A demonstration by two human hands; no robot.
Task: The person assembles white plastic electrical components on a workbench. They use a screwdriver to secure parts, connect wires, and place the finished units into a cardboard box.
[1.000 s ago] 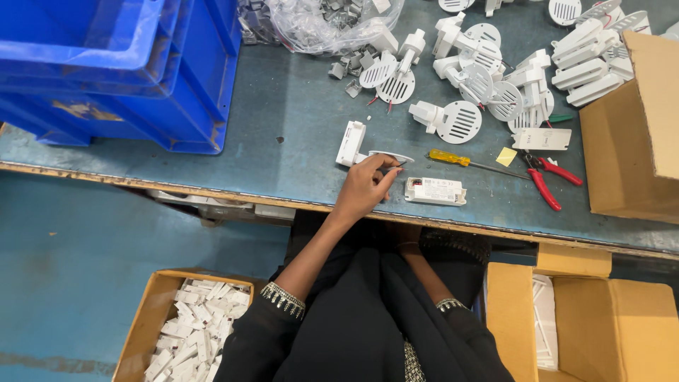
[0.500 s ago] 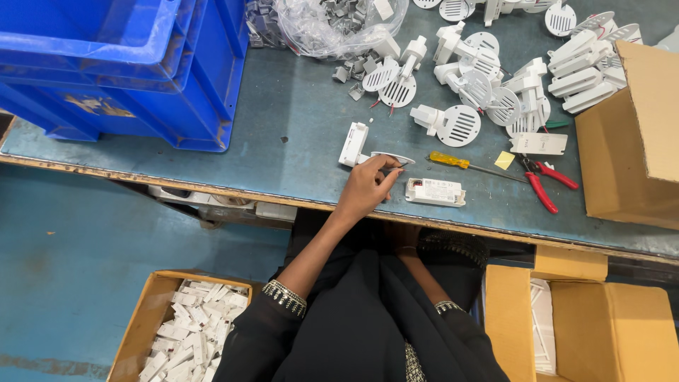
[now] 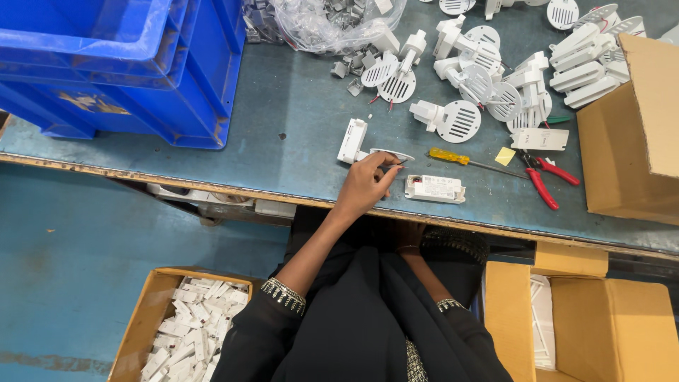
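Fingers of my left hand (image 3: 364, 187) curl down onto the white round-faced part (image 3: 391, 153) lying on the tabletop (image 3: 297, 120) just beside a white bracket piece (image 3: 352, 140), closing on its near edge as I pick it up. My right hand is down below the tabletop edge and I cannot tell how it is held. Next, I judge, comes a firmer pinch and a clean lift, keeping clear of the white rectangular module (image 3: 435, 188) and the yellow-handled screwdriver (image 3: 467, 160) close by
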